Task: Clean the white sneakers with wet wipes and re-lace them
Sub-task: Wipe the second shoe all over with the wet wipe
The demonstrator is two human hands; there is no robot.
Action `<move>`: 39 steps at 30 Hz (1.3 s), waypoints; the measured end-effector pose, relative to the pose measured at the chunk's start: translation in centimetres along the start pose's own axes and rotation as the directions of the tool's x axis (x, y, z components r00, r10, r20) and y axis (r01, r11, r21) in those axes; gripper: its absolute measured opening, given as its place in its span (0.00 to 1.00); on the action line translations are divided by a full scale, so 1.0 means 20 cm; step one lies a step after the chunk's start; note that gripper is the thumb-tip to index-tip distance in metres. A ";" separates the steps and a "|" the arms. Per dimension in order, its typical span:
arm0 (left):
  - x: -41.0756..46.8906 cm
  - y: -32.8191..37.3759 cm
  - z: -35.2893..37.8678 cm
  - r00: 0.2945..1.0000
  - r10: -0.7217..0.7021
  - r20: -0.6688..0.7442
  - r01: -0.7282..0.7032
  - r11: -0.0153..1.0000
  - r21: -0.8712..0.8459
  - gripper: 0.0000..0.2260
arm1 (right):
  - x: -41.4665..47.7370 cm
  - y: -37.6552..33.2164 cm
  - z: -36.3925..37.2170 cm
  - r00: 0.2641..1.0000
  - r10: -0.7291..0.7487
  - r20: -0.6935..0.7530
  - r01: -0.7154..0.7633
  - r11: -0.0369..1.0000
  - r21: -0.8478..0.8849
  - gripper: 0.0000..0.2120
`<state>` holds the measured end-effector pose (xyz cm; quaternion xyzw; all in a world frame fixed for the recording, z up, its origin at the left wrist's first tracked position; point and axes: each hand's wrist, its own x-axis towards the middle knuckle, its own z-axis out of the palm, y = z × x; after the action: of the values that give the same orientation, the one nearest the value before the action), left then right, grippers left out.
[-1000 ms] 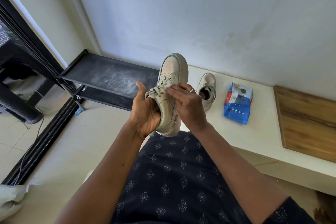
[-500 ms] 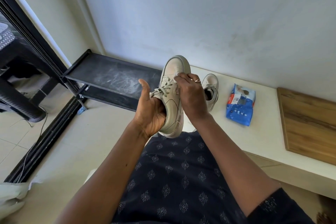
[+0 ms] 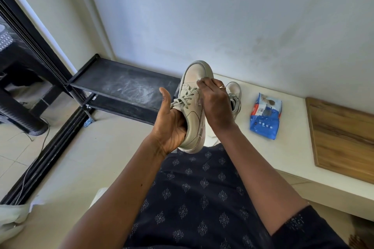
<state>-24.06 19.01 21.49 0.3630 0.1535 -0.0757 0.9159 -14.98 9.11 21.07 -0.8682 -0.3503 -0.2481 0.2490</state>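
My left hand (image 3: 170,127) grips a white laced sneaker (image 3: 194,123) at its opening, thumb sticking up, and holds it toe-up in the air over my lap. My right hand (image 3: 216,105) lies curled over the sneaker's upper beside the laces, near the toe. A small white edge, apparently a wet wipe (image 3: 199,82), peeks out at its fingertips; the rest is hidden under the hand. The second white sneaker (image 3: 234,91) stands on the white ledge (image 3: 283,153) behind my right hand. A blue wet-wipes pack (image 3: 265,121) lies to its right.
A wooden board (image 3: 344,137) lies on the ledge at the right. A black two-shelf shoe rack (image 3: 125,87) stands against the wall on the left. Black door tracks and a cable run along the floor at far left. A pale bag (image 3: 10,218) lies at the bottom left.
My right hand has slid from the laces up the sneaker's upper towards the toe. My left hand keeps holding the sneaker in about the same place.
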 end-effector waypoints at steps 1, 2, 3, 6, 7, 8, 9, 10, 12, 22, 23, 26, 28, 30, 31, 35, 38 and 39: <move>0.00 0.00 0.00 1.000 0.000 -0.001 0.000 1.000 -0.001 0.45 | 0.01 0.00 0.00 1.000 0.016 -0.009 -0.016 1.000 0.005 0.12; 0.00 0.00 0.00 1.000 0.001 -0.001 -0.001 1.000 -0.009 0.45 | 0.01 0.00 0.00 0.999 0.032 -0.011 -0.032 0.999 0.018 0.12; 0.01 0.00 0.00 1.000 0.004 0.001 -0.004 1.000 -0.021 0.45 | 0.01 -0.01 0.00 0.999 0.045 -0.007 -0.044 0.998 0.038 0.12; 0.02 0.00 0.00 1.000 0.017 0.016 -0.016 0.995 -0.100 0.46 | -0.02 -0.05 -0.01 0.999 0.046 0.016 -0.047 0.996 0.074 0.11; 0.03 0.00 0.00 0.999 0.022 0.029 -0.018 0.992 -0.128 0.46 | -0.03 -0.08 -0.02 0.999 0.048 0.017 -0.049 0.996 0.080 0.09; 0.03 0.00 0.00 0.999 0.027 0.043 -0.021 0.989 -0.149 0.46 | -0.05 -0.10 -0.02 0.998 0.058 0.011 -0.058 0.994 0.097 0.10; 0.04 0.01 0.00 0.998 0.032 0.055 -0.023 0.987 -0.161 0.46 | -0.06 -0.11 -0.03 0.997 0.073 0.000 -0.073 0.989 0.129 0.12; 0.04 0.01 0.00 0.997 0.033 0.064 -0.022 0.985 -0.172 0.46 | -0.07 -0.12 -0.04 0.996 0.085 -0.014 -0.082 0.983 0.165 0.15; 0.04 0.01 0.00 0.995 0.036 0.090 -0.017 0.980 -0.199 0.47 | -0.10 -0.12 -0.05 0.995 0.093 -0.034 -0.084 0.974 0.212 0.18; 0.05 -0.01 -0.03 0.989 0.061 0.134 -0.016 0.949 -0.314 0.47 | -0.26 -0.17 -0.09 0.994 -0.106 -0.037 0.112 0.940 0.322 0.11; 0.05 -0.01 -0.03 0.990 0.060 0.126 -0.018 0.950 -0.312 0.47 | -0.26 -0.16 -0.09 0.991 -0.131 -0.034 0.135 0.943 0.306 0.11; 0.03 -0.01 -0.03 0.993 0.053 0.105 -0.022 0.958 -0.284 0.47 | -0.20 -0.14 -0.07 0.988 -0.150 -0.025 0.152 0.963 0.225 0.10; 0.03 -0.01 -0.02 0.994 0.042 0.105 -0.015 0.969 -0.245 0.46 | -0.13 -0.14 -0.07 0.996 -0.086 -0.015 0.087 0.983 0.163 0.10; 0.02 -0.01 -0.01 0.993 0.036 0.114 -0.010 0.976 -0.216 0.46 | -0.10 -0.14 -0.06 1.000 -0.014 -0.011 0.016 0.992 0.126 0.09; 0.02 -0.01 -0.01 0.993 0.035 0.112 -0.010 0.976 -0.215 0.46 | -0.10 -0.15 -0.06 1.000 -0.002 -0.012 0.003 0.992 0.126 0.09; 0.01 0.00 -0.03 0.993 0.048 0.104 -0.020 0.966 -0.256 0.46 | -0.16 -0.20 -0.08 0.998 -0.014 -0.056 0.024 0.985 0.170 0.13; 0.00 0.00 -0.04 0.992 0.049 0.117 -0.014 0.959 -0.281 0.47 | -0.30 -0.25 -0.09 0.997 -0.019 -0.074 0.031 0.986 0.163 0.12; 0.00 0.00 -0.03 0.992 0.043 0.115 -0.009 0.959 -0.282 0.47 | -0.35 -0.26 -0.09 0.997 -0.022 -0.075 0.034 0.987 0.158 0.12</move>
<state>-24.20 19.41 20.94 0.2260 0.1025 -0.0629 0.9667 -23.60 7.96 19.55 -0.8309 -0.3718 -0.2543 0.3266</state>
